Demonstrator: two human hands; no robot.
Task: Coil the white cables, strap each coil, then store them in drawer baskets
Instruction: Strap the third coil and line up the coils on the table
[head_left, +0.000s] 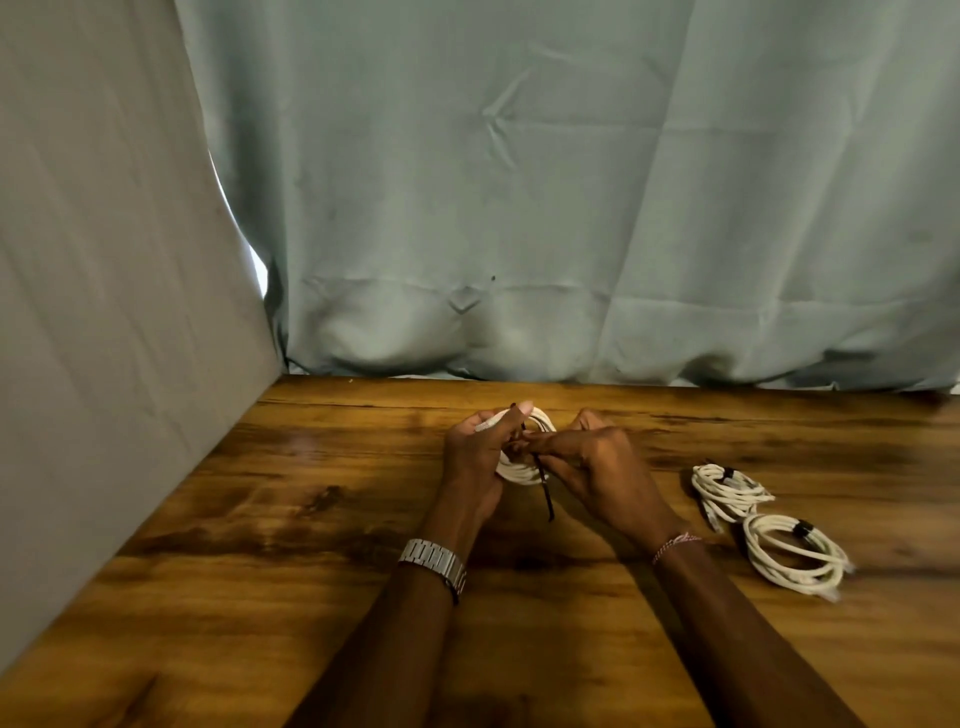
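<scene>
Both hands are busy above the desk (322, 519): my left hand (475, 452) grips a white coil (522, 470), my right hand (597, 467) pinches its dark strap (546, 493). Two strapped coils (727, 491) (792, 553) lie to my right; storing them remains, no drawer visible.

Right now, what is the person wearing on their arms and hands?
Both forearms are bare, with no sleeves in view and no gloves. The left wrist carries a silver metal watch band made of flat rectangular links. The right wrist has a thin bracelet that looks pink and white, like twisted thread or tiny beads. I see no rings on the left hand or the right hand.
</scene>
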